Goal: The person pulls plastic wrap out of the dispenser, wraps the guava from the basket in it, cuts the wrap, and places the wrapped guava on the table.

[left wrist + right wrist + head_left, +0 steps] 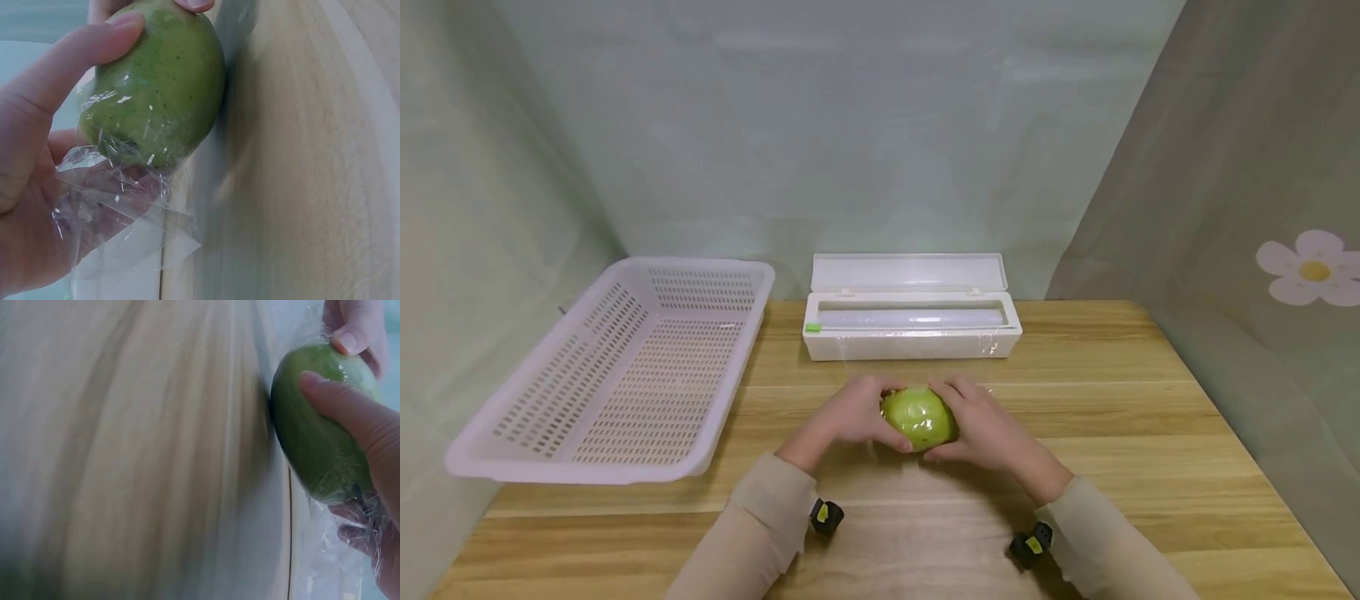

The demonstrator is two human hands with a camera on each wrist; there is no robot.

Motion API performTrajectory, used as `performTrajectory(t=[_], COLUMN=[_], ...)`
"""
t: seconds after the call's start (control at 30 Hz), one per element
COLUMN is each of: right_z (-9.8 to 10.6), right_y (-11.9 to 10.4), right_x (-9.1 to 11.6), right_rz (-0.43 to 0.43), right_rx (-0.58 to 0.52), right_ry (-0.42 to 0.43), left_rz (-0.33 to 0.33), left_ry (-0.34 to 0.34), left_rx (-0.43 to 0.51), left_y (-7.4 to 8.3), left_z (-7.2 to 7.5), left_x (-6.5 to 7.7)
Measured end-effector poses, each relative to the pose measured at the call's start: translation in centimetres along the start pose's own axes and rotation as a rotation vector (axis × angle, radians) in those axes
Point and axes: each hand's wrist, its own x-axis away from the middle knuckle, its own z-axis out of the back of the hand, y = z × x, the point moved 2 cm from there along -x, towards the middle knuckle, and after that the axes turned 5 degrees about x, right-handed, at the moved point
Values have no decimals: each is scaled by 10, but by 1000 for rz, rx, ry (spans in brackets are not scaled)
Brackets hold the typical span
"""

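pale sleeves (775, 508) come in from the bottom edge, each with a small black device (826, 517) bearing a yellow patch at the cuff. beyond them the left hand (856, 414) and the right hand (988, 429) hold a green fruit (919, 418) between them; both grips are clamped on it, fingers and thumbs curved round its two sides. the fruit sits low at the middle of the desk (1187, 467); whether it touches the wood, i cannot tell. clear film (122, 244) covers its skin with glints and hangs in loose wrinkles by the left palm. off to the left is a white slotted basket (580, 473). past the fruit stands a white box (917, 347), lid (910, 272) raised, a roll (910, 318) inside and a green tab (813, 328) at its left end. behind hangs a pale cloth (887, 150).
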Motion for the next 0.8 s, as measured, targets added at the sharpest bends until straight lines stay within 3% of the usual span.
performTrajectory(t=[0.2, 0.53, 0.8], right_z=[-1, 0, 1], right_y=[4, 8, 13], right_x=[-4, -13, -20], right_rz=[-23, -23, -26], right_rx=[-37, -61, -111], right_ry=[-20, -61, -91], left_rz=[7, -69, -93], left_ry=[3, 79, 206], left_rx=[18, 6, -166], left_y=[-3, -9, -7], left_z=[1, -6, -7], left_x=[1, 8, 12])
